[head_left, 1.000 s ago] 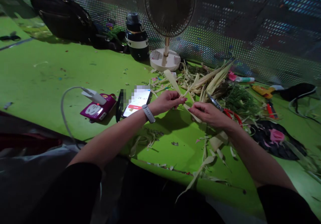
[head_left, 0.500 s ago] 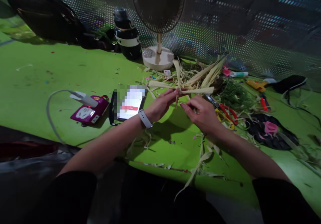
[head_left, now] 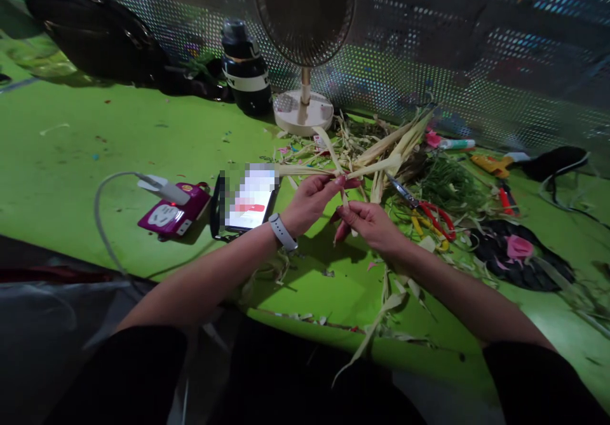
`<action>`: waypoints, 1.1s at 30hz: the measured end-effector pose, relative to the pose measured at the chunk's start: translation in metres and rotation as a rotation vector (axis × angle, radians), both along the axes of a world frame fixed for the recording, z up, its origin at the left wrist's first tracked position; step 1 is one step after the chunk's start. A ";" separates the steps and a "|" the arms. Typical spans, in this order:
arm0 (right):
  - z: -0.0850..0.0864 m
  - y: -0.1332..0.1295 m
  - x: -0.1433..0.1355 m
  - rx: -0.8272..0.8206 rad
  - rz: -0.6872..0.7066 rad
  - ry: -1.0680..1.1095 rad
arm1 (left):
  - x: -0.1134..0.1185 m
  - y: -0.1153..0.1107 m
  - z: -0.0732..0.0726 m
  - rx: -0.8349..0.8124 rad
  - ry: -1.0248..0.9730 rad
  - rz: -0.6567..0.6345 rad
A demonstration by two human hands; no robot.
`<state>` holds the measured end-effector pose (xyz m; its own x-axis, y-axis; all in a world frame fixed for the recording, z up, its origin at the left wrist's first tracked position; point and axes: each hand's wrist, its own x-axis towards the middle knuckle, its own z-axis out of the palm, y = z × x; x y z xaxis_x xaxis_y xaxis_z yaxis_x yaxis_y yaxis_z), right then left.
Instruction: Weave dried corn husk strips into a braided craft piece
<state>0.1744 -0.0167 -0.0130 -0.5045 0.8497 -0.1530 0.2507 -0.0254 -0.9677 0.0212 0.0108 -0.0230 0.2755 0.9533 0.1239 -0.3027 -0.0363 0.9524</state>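
Pale strips of dried husk (head_left: pixel 328 148) cross at my fingertips, with ends sticking out to the left, up and right. My left hand (head_left: pixel 312 202), with a watch (head_left: pixel 283 232) on its wrist, pinches the strips where they cross. Just below and to the right, my right hand (head_left: pixel 365 222) grips the lower end of a strip between thumb and fingers. Behind the hands lies a heap of long husks (head_left: pixel 405 142). Scissors with red handles (head_left: pixel 436 218) lie to the right of my right hand.
On the green table (head_left: pixel 119 133) are a purple power strip (head_left: pixel 174 212), a lit phone (head_left: pixel 252 196), a fan (head_left: pixel 304 110), a bottle (head_left: pixel 246 82) and a black bag (head_left: pixel 95 37). To the right are green sprigs (head_left: pixel 443 177), a glue gun (head_left: pixel 493 164) and a pink flower (head_left: pixel 519 247).
My right hand has closed on the lower end of the strip. My left hand has changed its hold, its thumb now over the crossing, and the husk strips have turned and tilted.
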 end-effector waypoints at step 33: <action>0.009 0.020 0.013 0.148 -0.350 -0.032 | -0.007 -0.005 0.007 -0.060 0.295 -0.345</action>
<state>0.1877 0.0031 -0.0040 -0.1765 0.9840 -0.0263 0.2819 0.0249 -0.9591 0.0139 0.0056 -0.0157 0.5931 0.8028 -0.0603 -0.0025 0.0768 0.9970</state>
